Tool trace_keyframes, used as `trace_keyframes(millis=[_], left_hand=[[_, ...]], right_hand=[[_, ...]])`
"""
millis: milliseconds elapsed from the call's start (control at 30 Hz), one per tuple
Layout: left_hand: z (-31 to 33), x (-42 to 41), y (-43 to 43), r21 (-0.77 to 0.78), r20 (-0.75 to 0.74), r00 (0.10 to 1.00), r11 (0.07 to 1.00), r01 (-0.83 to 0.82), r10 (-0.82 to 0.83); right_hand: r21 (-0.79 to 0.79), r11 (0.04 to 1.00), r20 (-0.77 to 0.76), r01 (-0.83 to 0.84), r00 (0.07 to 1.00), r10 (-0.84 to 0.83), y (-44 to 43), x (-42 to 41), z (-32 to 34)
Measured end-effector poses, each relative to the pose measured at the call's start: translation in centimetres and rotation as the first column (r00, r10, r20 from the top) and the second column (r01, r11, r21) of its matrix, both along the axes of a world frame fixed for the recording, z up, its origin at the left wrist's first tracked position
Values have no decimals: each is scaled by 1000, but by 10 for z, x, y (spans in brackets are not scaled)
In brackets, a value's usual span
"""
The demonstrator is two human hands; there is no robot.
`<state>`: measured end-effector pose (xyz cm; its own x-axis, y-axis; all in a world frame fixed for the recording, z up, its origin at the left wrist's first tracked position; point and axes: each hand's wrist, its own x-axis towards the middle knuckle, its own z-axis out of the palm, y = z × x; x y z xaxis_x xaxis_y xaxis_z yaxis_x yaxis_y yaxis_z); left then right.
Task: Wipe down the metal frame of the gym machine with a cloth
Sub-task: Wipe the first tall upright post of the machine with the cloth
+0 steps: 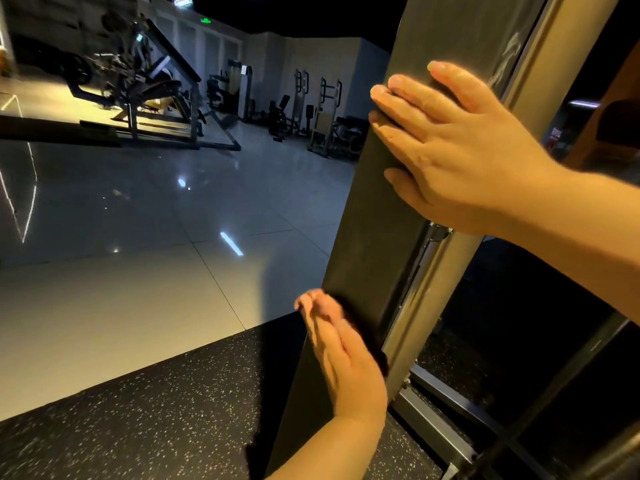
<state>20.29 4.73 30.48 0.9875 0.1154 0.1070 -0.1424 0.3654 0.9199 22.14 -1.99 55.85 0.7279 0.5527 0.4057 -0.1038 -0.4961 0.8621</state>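
The gym machine's dark metal upright (367, 237) runs tilted through the right half of the head view. My right hand (450, 143) lies flat on its upper face, fingers nearly straight, with the fingertips reaching the left edge. Lower down, my left hand (346, 358) is blurred, its straight fingers set against the post's left edge. A dark patch (363, 323) shows under the left palm; I cannot tell whether it is a cloth or shadow. No cloth is plainly visible.
A silver guide rail (415, 306) runs beside the upright, down to the base frame (433, 427). A black speckled rubber mat (156, 410) lies below, with glossy floor tiles (138, 220) beyond. Other machines (138, 81) stand far left and against the back wall (322, 116).
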Motion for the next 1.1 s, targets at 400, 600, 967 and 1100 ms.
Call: trace_keyframes(millis=[400, 600, 967, 1100], left_hand=[[-9, 5, -1, 148, 252, 968, 988, -54, 15], [-20, 21, 2, -80, -369, 929, 995, -66, 32], [-35, 9, 4, 190, 292, 955, 975, -116, 57], [-15, 11, 4, -114, -308, 950, 993, 8, -43]], right_hand=[[-102, 995, -150, -20, 989, 5, -2, -3, -82], [-144, 989, -138, -20, 990, 0, -2, -3, -84], [-30, 998, -170, -61, 984, 56, 2, -6, -83], [-28, 999, -174, -35, 984, 30, 1, -5, -84]])
